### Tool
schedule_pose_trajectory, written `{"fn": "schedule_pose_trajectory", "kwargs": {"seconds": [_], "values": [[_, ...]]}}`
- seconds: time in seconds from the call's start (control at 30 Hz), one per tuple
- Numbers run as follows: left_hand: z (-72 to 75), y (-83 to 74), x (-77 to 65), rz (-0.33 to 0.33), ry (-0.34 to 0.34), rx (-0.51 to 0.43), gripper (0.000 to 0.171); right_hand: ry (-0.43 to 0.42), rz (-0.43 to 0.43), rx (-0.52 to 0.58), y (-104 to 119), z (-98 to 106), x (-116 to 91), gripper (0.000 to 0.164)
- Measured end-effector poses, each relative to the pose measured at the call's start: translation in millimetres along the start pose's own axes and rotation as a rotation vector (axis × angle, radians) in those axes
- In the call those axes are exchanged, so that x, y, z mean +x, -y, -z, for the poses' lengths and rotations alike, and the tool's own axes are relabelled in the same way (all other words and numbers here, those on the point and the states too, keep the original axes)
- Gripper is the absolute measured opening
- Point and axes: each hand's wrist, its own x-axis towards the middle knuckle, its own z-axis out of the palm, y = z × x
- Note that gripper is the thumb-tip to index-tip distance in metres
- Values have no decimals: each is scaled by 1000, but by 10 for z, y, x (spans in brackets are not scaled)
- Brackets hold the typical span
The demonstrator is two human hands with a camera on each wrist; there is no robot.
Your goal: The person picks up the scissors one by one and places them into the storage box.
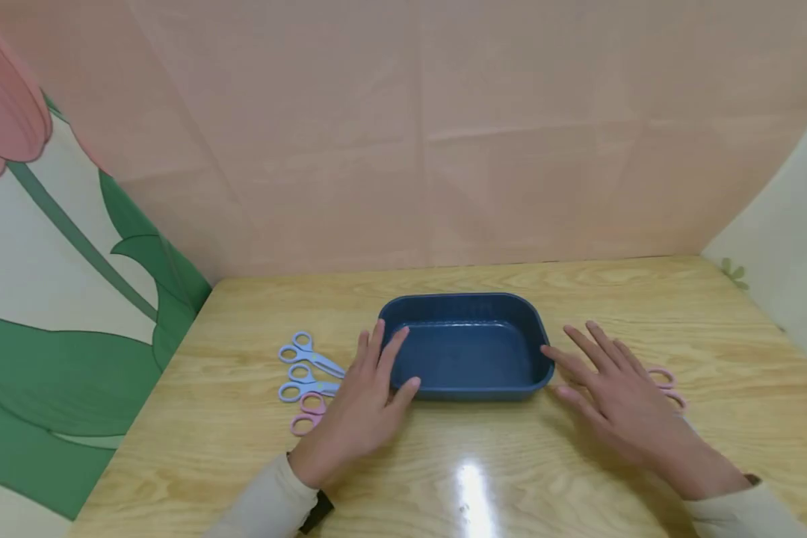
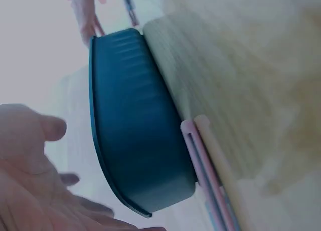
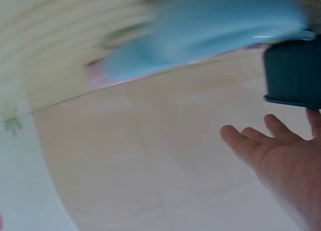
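A dark blue rectangular tray [image 1: 464,359] with rounded corners and nothing in it stands on the wooden table. My left hand [image 1: 359,411] is at its left end, fingers spread over the rim; contact cannot be told. By the right end is my right hand [image 1: 625,403], fingers spread, the index fingertip at the rim. Two light blue scissors [image 1: 307,356] and pink scissors [image 1: 309,413] lie left of the tray, partly hidden by my left hand. More pink-handled scissors [image 1: 664,379] show behind my right hand. In the left wrist view, pink scissors [image 2: 203,166] lie beside the tray's wall [image 2: 135,131].
The wooden table [image 1: 242,471] meets a plain pinkish backdrop [image 1: 417,149] at the back. A tulip-printed panel [image 1: 60,299] borders the left side, a pale panel [image 1: 793,224] the right. A blurred light blue shape [image 3: 220,30] crosses the right wrist view.
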Motion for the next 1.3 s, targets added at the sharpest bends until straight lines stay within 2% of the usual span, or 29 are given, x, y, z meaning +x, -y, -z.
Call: {"fn": "schedule_pose_trajectory", "kwargs": {"seconds": [0.23, 0.37, 0.5, 0.67, 0.83, 1.0, 1.23, 1.3], "values": [[29, 36, -13, 110, -57, -254, 76, -23, 21, -11, -321, 112, -155, 53], [33, 41, -18, 167, -58, -380, 79, -60, 47, -72, -551, 147, -289, 46], [22, 45, -5, 211, -48, -468, 79, -86, 67, -116, -765, 169, -439, 38], [-17, 72, 37, 220, -29, -560, 76, -77, 10, -75, -941, 202, -546, 28], [-54, 85, 55, 229, 3, -632, 72, -61, -35, -83, -1041, 227, -595, 28], [-90, 111, 82, 263, 4, -685, 70, -19, -85, -72, -1070, 228, -601, 32], [-143, 136, 120, 298, 10, -901, 64, -10, -60, -88, -1094, 211, -566, 34], [-143, 140, 123, 317, 10, -929, 61, -5, -52, -94, -1106, 200, -551, 33]]}}
